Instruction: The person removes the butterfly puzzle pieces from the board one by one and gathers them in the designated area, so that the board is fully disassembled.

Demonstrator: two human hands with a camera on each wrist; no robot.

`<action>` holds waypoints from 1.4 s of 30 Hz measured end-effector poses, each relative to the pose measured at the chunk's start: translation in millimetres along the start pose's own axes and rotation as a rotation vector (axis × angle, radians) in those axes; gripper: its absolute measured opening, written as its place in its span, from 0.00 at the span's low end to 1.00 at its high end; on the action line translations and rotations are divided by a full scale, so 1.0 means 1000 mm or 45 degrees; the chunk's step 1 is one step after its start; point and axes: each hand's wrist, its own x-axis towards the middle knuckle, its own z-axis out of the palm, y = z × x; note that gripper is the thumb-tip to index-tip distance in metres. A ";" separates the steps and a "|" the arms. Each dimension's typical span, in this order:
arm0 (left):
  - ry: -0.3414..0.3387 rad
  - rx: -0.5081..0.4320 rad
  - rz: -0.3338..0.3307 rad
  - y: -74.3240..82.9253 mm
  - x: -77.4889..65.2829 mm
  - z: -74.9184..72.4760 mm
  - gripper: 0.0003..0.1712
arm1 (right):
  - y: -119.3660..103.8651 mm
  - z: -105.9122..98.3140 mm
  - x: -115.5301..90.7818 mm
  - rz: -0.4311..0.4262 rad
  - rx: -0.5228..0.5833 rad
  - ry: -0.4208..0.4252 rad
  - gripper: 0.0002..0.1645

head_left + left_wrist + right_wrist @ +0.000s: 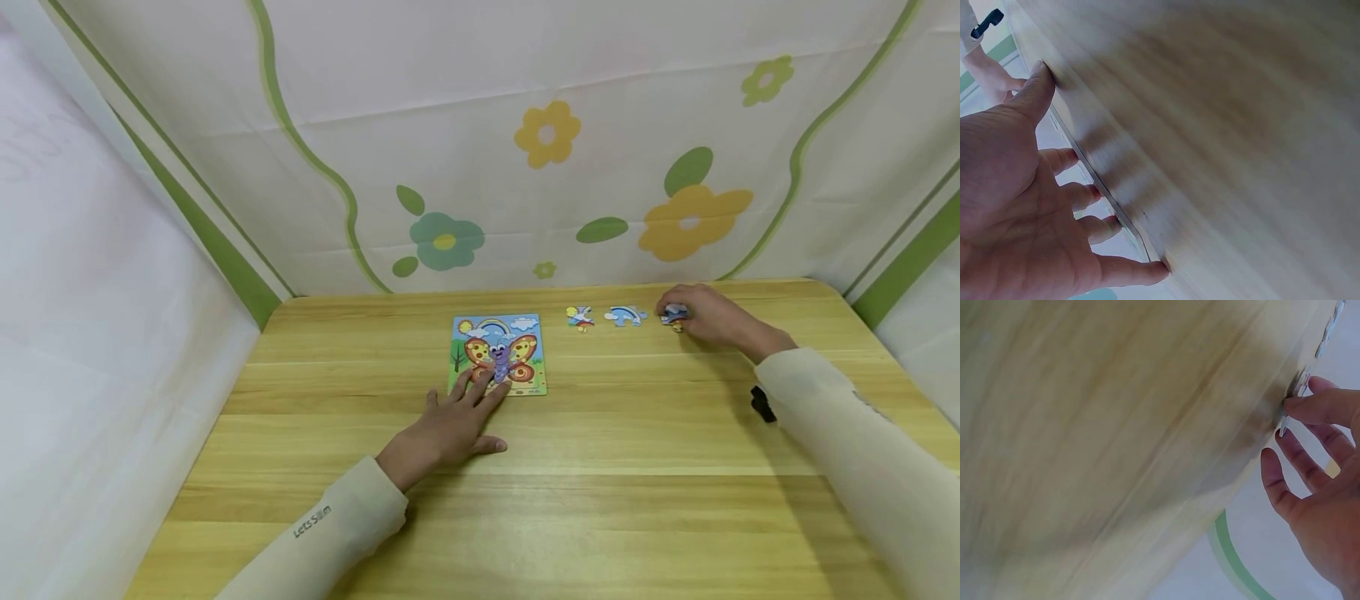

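Observation:
A square butterfly jigsaw puzzle [525, 323] lies on the table left of centre in the head view. My left hand [450, 429] rests with spread fingers on its lower edge, the thumb out on the wood. At the back right, my right hand [708, 315] pinches a blue and white puzzle piece [674, 315] between thumb and fingers, low over the tabletop. The right wrist view shows that piece edge-on by the thumb [1322, 407]. Left of it lie a rainbow piece [626, 316] and a piece with a yellow sun [580, 317], in one row.
The wooden table [600, 500] ends at the back against a white fabric wall [450, 150] printed with flowers. Similar fabric hangs on the left and right sides. A black object [762, 404] shows beside the right sleeve.

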 end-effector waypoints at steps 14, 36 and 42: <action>-0.001 0.015 -0.002 0.001 -0.001 -0.001 0.48 | -0.003 -0.002 -0.002 0.056 0.034 -0.006 0.25; 0.004 0.006 -0.003 0.000 -0.001 0.001 0.48 | -0.005 -0.004 -0.002 0.085 0.002 -0.013 0.24; 0.008 0.002 0.001 0.000 -0.001 0.000 0.48 | -0.007 -0.004 -0.002 0.086 -0.005 -0.009 0.26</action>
